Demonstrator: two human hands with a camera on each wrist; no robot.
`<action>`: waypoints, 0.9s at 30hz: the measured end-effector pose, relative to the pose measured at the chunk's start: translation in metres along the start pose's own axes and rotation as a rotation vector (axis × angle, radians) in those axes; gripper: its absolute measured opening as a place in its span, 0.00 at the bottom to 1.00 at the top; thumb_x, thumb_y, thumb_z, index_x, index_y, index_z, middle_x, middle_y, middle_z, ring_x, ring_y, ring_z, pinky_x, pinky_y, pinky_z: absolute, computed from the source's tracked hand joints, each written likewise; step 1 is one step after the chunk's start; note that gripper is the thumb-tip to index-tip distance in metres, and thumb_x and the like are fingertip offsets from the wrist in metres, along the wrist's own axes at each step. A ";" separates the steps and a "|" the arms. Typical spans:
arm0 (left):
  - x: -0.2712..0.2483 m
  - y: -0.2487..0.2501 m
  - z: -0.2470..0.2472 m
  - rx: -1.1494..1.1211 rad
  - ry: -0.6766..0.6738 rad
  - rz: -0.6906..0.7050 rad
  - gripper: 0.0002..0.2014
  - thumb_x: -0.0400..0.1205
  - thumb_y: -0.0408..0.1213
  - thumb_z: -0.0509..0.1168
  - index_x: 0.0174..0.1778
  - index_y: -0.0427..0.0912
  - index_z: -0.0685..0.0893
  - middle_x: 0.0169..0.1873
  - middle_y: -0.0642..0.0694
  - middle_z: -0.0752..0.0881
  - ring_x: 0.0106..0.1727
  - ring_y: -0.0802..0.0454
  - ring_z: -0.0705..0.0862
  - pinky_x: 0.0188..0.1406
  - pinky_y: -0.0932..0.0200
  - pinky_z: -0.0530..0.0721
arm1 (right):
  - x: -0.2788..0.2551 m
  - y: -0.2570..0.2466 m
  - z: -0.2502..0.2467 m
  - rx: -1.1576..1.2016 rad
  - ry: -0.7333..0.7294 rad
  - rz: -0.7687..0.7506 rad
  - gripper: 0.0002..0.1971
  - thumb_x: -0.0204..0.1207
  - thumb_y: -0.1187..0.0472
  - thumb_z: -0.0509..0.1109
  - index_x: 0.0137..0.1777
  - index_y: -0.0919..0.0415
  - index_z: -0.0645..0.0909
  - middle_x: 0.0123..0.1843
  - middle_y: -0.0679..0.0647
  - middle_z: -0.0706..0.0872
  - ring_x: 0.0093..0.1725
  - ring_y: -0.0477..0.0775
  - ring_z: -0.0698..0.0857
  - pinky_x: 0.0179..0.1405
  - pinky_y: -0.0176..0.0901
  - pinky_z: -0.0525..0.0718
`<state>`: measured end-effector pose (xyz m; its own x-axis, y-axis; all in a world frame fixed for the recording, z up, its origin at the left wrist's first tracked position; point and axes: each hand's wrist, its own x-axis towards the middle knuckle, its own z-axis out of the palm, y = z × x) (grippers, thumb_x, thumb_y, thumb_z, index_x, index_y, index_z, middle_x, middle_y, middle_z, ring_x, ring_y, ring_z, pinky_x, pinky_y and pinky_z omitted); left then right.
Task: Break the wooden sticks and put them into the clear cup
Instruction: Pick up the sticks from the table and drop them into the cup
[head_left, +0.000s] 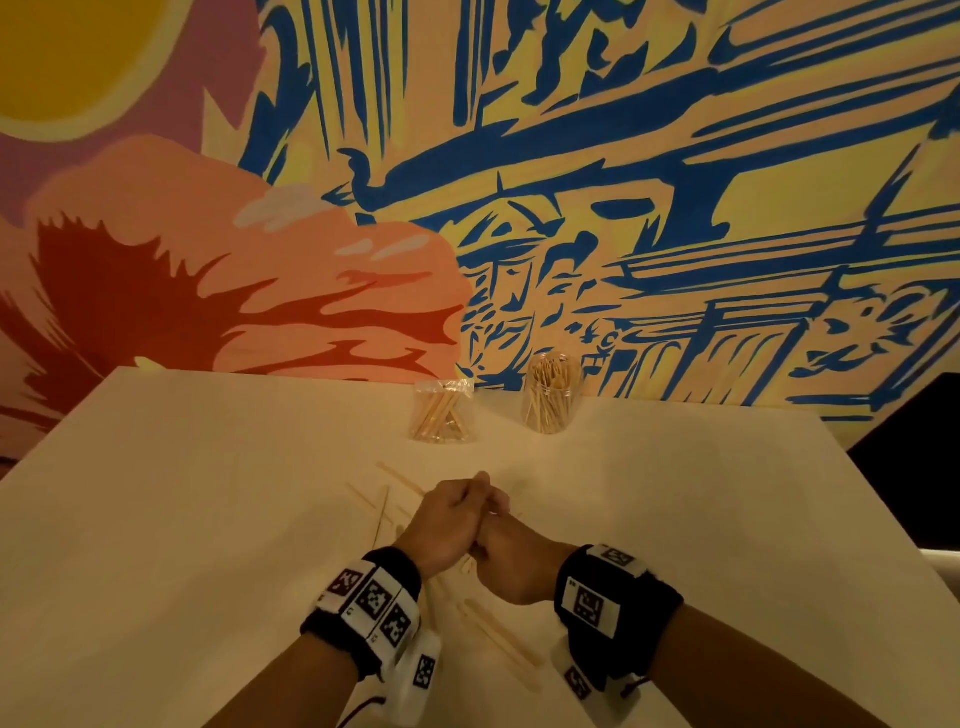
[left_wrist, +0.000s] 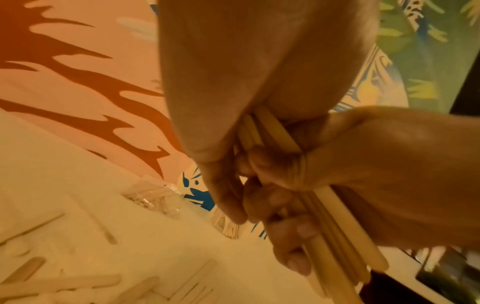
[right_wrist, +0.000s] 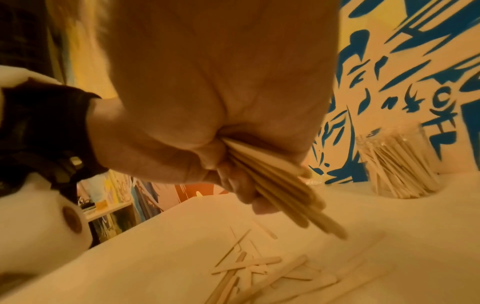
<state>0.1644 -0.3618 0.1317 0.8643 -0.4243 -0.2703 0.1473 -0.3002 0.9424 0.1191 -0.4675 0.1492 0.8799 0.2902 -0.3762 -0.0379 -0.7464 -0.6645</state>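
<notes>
Both hands meet above the middle of the table, fists side by side. My left hand (head_left: 451, 522) and right hand (head_left: 514, 558) each grip the same bundle of several flat wooden sticks (left_wrist: 335, 232). In the right wrist view the bundle (right_wrist: 283, 191) fans out below the curled fingers (right_wrist: 241, 185), slanting down over the table. A round clear cup (head_left: 553, 395) packed with thin sticks stands at the back of the table, right of centre, well beyond the hands. It shows again in the right wrist view as the cup (right_wrist: 400, 164).
A crinkled clear plastic container (head_left: 442, 410) of short stick pieces stands left of the cup. Loose sticks (right_wrist: 259, 267) lie scattered on the white table (head_left: 208, 519) under and around the hands. A painted wall rises behind the table's far edge.
</notes>
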 end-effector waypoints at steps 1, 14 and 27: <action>-0.002 0.002 0.000 -0.094 0.003 -0.028 0.26 0.90 0.50 0.49 0.49 0.40 0.90 0.48 0.45 0.92 0.47 0.49 0.89 0.44 0.56 0.84 | -0.001 0.002 0.000 0.034 0.003 0.007 0.20 0.75 0.74 0.54 0.67 0.72 0.68 0.55 0.69 0.83 0.50 0.63 0.82 0.47 0.55 0.83; -0.020 0.010 0.017 -0.953 -0.031 -0.433 0.21 0.89 0.46 0.54 0.57 0.32 0.84 0.44 0.35 0.88 0.45 0.42 0.88 0.41 0.49 0.90 | -0.004 -0.010 -0.005 0.639 0.537 -0.149 0.12 0.86 0.50 0.49 0.52 0.57 0.68 0.48 0.50 0.82 0.46 0.49 0.82 0.53 0.47 0.83; -0.020 0.018 0.016 -0.433 0.216 -0.282 0.25 0.89 0.50 0.53 0.28 0.39 0.72 0.16 0.49 0.64 0.17 0.54 0.58 0.18 0.65 0.57 | 0.000 -0.005 -0.021 0.667 0.561 -0.220 0.11 0.84 0.56 0.59 0.57 0.64 0.68 0.50 0.63 0.83 0.42 0.45 0.84 0.42 0.36 0.84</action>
<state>0.1417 -0.3726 0.1514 0.8350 -0.1798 -0.5200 0.5318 0.0213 0.8466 0.1293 -0.4766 0.1660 0.9951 -0.0801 0.0581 0.0452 -0.1546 -0.9869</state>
